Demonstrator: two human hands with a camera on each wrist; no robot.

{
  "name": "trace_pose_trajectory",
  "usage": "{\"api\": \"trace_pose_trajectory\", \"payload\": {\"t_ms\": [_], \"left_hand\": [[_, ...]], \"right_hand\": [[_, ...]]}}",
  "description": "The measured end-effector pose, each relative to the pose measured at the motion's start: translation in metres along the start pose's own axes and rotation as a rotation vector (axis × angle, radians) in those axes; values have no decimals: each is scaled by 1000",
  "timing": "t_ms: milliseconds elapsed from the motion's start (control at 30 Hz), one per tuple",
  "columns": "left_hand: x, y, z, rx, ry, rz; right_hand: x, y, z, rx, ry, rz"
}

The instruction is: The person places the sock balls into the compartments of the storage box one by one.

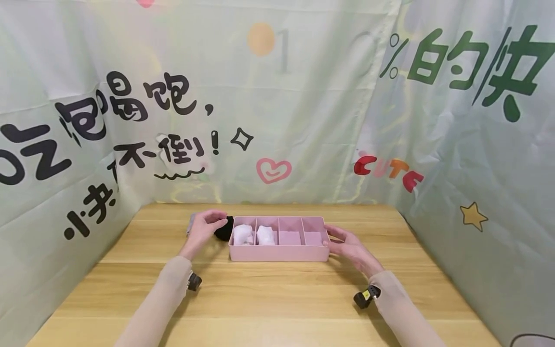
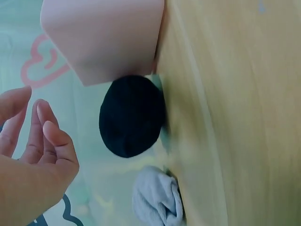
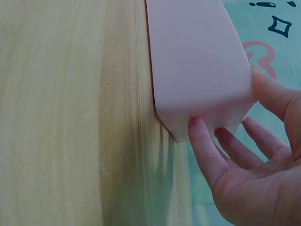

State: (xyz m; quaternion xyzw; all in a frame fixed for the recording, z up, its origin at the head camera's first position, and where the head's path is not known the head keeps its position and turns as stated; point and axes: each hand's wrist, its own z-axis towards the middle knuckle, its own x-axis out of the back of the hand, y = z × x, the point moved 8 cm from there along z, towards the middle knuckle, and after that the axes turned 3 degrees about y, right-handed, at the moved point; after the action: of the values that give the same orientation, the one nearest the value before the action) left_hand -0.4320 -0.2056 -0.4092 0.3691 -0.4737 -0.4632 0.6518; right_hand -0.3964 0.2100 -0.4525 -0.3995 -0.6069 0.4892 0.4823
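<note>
A pink four-compartment box (image 1: 278,253) sits on the table. Soft white cloth bundles (image 1: 243,234) lie in its two leftmost compartments; the two right ones hold nothing. My right hand (image 1: 353,248) holds the box's right end, thumb at the rim and fingertips (image 3: 197,125) against the end wall. A round black bundle (image 2: 131,116) lies close to the box's left end. Above it hovers my left hand (image 1: 205,230), fingers loosely bent and apart from the bundle, with nothing between them. Beside the black bundle is a grey folded cloth bundle (image 2: 157,195), mostly hidden by the left hand in the head view.
The wooden table (image 1: 277,299) extends in front of the box and to both sides. Printed cloth curtains (image 1: 303,120) hang behind the table and along its left and right. Each wrist carries a small black camera (image 1: 193,282).
</note>
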Motion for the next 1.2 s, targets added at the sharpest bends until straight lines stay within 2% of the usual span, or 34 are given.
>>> {"api": "trace_pose_trajectory", "payload": {"t_ms": [267,600,967,1200], "left_hand": [[15,-5,1,4,20,-2],[45,-17,10,34,83,-34],[70,-40,11,164,106,-73],[78,-56,9,242,69,-75]], "right_hand": [[1,0,1,18,-12,-3],[-1,-1,-1,-1,-9,-14],[1,-1,1,7,-4,-6],[1,0,0,5,0,-25]]}}
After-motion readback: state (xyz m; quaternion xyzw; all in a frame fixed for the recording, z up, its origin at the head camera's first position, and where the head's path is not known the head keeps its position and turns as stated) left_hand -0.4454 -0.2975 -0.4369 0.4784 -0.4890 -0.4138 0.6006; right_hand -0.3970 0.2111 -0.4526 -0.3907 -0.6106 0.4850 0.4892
